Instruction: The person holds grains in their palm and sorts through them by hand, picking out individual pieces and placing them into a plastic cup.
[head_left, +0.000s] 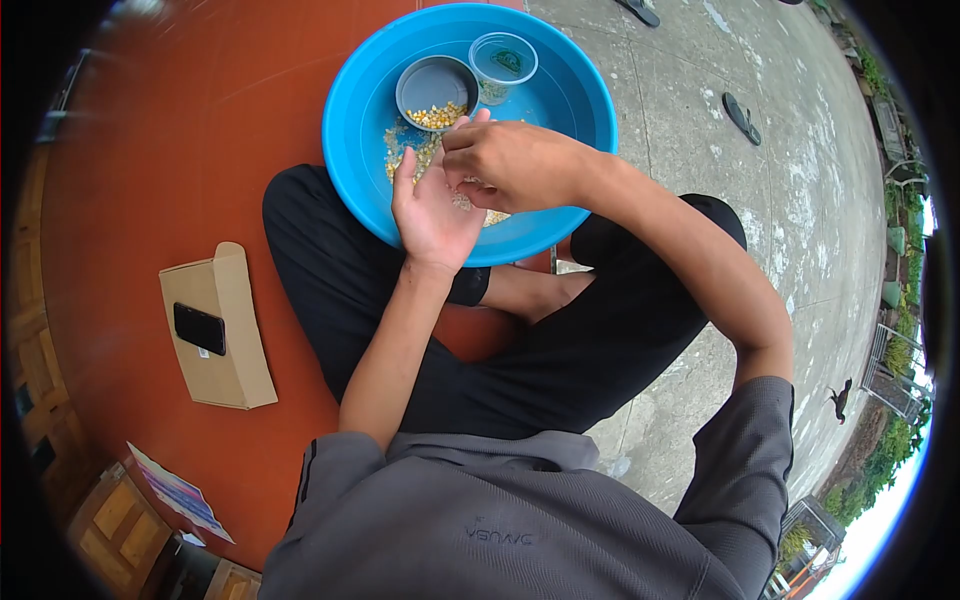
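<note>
My left hand (437,218) is palm up over the near part of a blue plastic basin (350,170), its fingers stretched out. Small pale grains (461,201) rest in its palm. Just above that palm, my right hand (503,163) has its fingers bent together in a pinch; whatever is between the fingertips is hidden. Inside the basin, a round grey bowl (432,78) contains yellow and white corn kernels (437,117). Beside the bowl stands a clear plastic cup (503,68) with a green print and some bits at its bottom. Loose grain (396,160) lies on the basin floor, partly covered by my hands.
The basin rests before my crossed legs (335,290) on a reddish-orange surface (200,150). A black phone (199,328) lies on a flattened cardboard box (225,375) at left. To the right are grey concrete, a dark slipper (742,118) and, farther off, a bird (841,400).
</note>
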